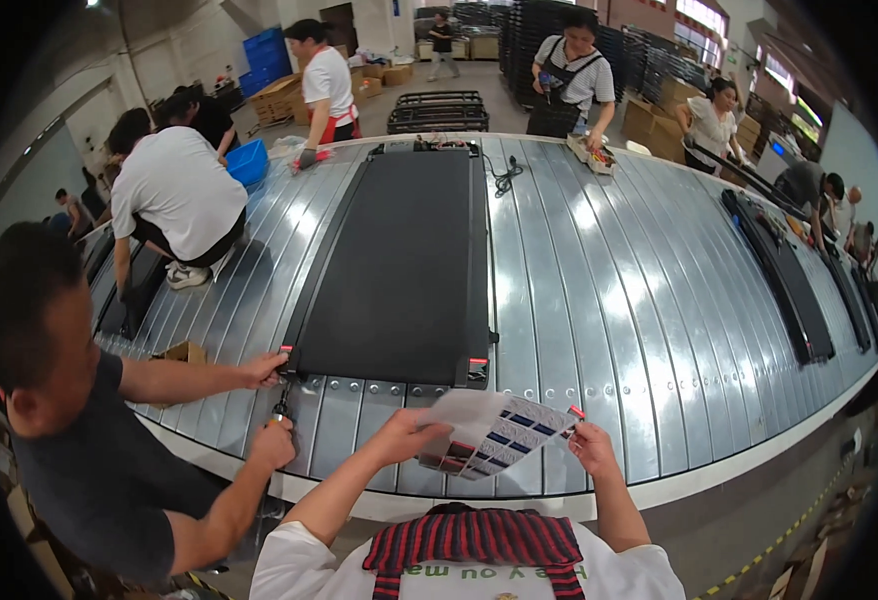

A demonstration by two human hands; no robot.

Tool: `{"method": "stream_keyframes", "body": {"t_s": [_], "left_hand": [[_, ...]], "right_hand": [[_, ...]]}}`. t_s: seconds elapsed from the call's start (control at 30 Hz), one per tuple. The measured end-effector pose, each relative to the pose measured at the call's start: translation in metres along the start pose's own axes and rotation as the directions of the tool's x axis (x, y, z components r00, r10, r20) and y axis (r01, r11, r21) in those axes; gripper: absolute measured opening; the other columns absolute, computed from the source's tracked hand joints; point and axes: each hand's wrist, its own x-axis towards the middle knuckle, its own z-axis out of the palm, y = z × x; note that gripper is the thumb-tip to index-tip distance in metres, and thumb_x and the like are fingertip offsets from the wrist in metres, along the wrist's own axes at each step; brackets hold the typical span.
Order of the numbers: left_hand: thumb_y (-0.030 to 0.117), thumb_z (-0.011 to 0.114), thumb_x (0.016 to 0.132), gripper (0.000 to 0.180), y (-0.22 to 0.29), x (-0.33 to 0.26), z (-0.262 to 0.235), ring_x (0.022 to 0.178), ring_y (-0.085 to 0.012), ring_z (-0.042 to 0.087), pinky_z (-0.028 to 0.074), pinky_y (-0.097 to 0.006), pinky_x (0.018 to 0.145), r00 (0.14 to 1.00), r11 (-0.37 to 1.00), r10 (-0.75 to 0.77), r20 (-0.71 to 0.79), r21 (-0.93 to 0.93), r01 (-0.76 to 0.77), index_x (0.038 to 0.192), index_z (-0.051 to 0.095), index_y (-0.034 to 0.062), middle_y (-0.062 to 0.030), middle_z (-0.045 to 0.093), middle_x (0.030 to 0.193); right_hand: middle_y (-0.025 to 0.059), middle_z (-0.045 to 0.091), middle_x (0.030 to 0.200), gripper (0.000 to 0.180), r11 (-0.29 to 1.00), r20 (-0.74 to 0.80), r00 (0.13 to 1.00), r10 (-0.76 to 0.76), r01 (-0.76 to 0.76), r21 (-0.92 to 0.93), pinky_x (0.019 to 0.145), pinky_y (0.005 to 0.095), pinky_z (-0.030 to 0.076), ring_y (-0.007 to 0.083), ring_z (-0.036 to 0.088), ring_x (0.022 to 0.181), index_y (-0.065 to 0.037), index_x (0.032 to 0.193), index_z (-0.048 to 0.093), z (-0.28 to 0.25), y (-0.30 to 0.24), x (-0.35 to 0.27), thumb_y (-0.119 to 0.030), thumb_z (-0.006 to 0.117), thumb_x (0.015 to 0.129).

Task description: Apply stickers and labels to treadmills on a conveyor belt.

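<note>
My left hand [406,437] is closed on the left side of a sheet of stickers [524,432], with its pale backing curled over. Blue, white and red printed patches cover the sheet. At its right corner, the fingers of my right hand [591,447] are pinched together on a small red sticker [577,412]. Whether they also grip the sheet's edge, I cannot tell. Just beyond the sheet lies a treadmill deck [394,265] with a black belt, red labels on both near corners. A co-worker's hand [275,445] holds a power screwdriver [280,410] at its near left corner.
The deck rests on a metal slat conveyor [619,330]. Another worker crouches on the slats at left, near a blue bin [247,163]. A power cord [508,176] and a parts tray [591,155] lie at the far side. More black frames [779,275] are at right.
</note>
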Motion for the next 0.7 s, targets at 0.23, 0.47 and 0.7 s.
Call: {"method": "stream_keyframes", "body": {"t_s": [0.23,0.47,0.7], "left_hand": [[0.023,0.055,0.080,0.017,-0.017,0.019,-0.003,0.070,-0.0301,0.056,0.044,-0.035,0.063,0.939,0.928,0.050,0.341,0.331,-0.170,0.089,0.058,0.0091,-0.0146,0.059,0.077],[0.028,0.053,0.078,0.018,-0.058,0.021,0.027,0.075,-0.0342,0.057,0.045,-0.042,0.064,0.943,0.891,0.019,0.331,0.423,-0.167,0.089,0.058,0.0150,-0.0149,0.060,0.079],[0.013,0.059,0.065,0.012,-0.034,0.035,0.018,0.077,-0.0316,0.055,0.045,-0.042,0.061,0.954,0.793,0.147,0.261,0.545,-0.272,0.074,0.052,0.0083,-0.0095,0.056,0.078]], "right_hand": [[0.0048,0.056,0.070,0.011,0.999,-0.015,1.000,-0.025,0.024,-0.044,0.056,0.0236,0.043,0.0113,0.051,0.060,-0.003,0.077,0.054,0.039,-0.018,-0.010,-0.012,0.060,0.078],[0.0058,0.059,0.078,0.013,0.975,0.075,0.996,0.043,-0.026,-0.219,0.060,0.0250,0.043,0.0132,0.055,0.070,-0.004,0.085,0.054,0.079,-0.024,0.024,-0.015,0.059,0.078],[0.0031,0.057,0.070,0.010,0.960,0.184,0.983,-0.003,0.054,-0.276,0.059,0.0220,0.041,0.0093,0.051,0.061,-0.003,0.078,0.058,0.128,-0.043,0.064,-0.013,0.058,0.077]]}}
